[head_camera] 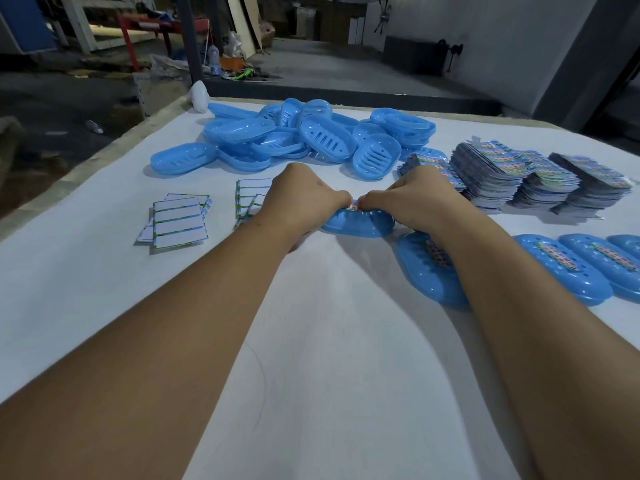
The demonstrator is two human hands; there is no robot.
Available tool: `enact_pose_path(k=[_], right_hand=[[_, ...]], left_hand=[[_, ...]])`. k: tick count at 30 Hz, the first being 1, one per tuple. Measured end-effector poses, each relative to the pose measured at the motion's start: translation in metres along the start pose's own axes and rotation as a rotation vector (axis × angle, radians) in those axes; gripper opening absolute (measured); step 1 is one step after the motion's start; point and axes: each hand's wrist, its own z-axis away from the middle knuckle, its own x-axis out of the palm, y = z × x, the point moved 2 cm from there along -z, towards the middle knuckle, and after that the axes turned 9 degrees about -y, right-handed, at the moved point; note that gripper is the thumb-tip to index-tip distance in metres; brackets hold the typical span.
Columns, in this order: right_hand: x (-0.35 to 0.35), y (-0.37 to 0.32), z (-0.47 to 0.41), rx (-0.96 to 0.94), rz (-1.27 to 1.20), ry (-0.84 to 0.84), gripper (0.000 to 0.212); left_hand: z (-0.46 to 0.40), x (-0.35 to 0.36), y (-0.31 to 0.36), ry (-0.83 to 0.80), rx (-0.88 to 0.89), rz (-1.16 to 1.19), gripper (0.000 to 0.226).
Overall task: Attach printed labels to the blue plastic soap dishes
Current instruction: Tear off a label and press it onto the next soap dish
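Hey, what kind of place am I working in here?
Probably a small factory or warehouse packing area. A heap of identical blue soap dishes and tall stacks of printed labels sit on a white-covered table, with a bare concrete floor and clutter behind.

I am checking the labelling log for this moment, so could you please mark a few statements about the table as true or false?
1. Both hands work on one blue plastic soap dish at the table's middle. True; the left hand and right hand meet over it.
2. The unlabelled blue oval dishes stand in one neat stack. False; they lie in a loose pile.
3. Dishes already bearing a colourful label lie to the person's right. True.
4. The stacks of colourful printed labels sit left of the hands. False; they sit on the right, while white backing sheets lie left.
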Motion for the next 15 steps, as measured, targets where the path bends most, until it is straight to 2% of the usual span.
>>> enact_pose_path(k=[15], right_hand=[[0.0028,-0.0012,-0.0035,0.029,0.112,0.032,0.042]], left_hand=[[0.0022,0.0053,0.0006,0.103,0.070,-0.149,0.029]])
